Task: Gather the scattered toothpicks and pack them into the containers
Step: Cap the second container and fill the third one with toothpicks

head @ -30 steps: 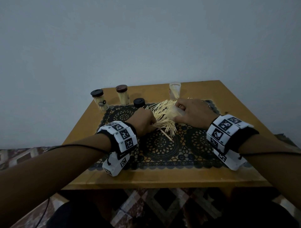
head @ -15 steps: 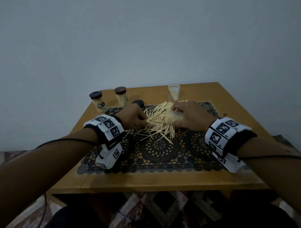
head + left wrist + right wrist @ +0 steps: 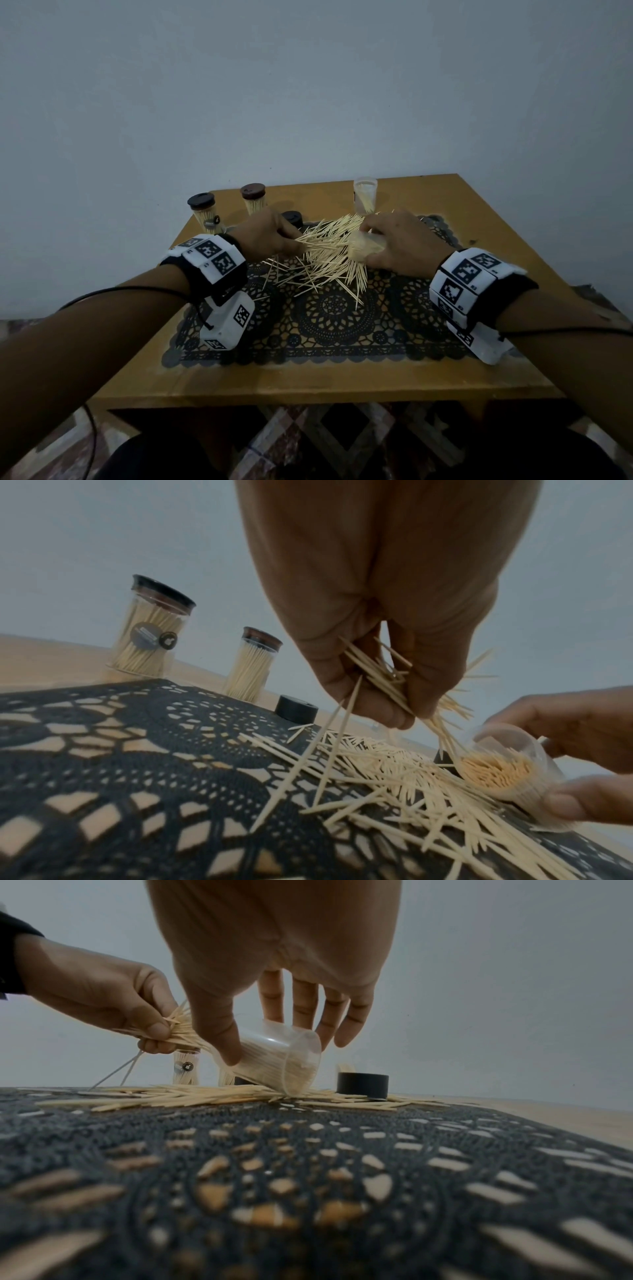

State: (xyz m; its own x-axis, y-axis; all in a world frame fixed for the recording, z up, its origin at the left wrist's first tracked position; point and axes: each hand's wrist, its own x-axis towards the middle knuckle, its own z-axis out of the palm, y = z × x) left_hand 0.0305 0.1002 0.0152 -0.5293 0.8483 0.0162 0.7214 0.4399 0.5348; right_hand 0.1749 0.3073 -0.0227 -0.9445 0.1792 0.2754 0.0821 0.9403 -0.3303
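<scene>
A heap of loose toothpicks (image 3: 322, 263) (image 3: 394, 772) (image 3: 192, 1096) lies on the black lace mat (image 3: 329, 318). My left hand (image 3: 274, 236) (image 3: 383, 685) (image 3: 150, 1031) pinches a bunch of toothpicks (image 3: 380, 674) lifted just above the heap, its tips pointing at the mouth of a clear container (image 3: 363, 245) (image 3: 503, 772) (image 3: 277, 1061). My right hand (image 3: 394, 243) (image 3: 267, 1031) grips that container, tilted on its side with its base edge on the heap. It is largely filled with toothpicks.
Two capped, filled toothpick jars (image 3: 205, 214) (image 3: 254, 200) stand at the table's back left. A loose black lid (image 3: 292, 218) (image 3: 296, 708) lies beside them; another black lid (image 3: 362, 1087) sits right of the heap. An open clear container (image 3: 365, 195) stands behind. The wooden table (image 3: 308, 377) meets a wall.
My left hand has moved back and up from the heap's near left side, now holding a bunch of toothpicks at the container's mouth. My right hand keeps the tilted container in place.
</scene>
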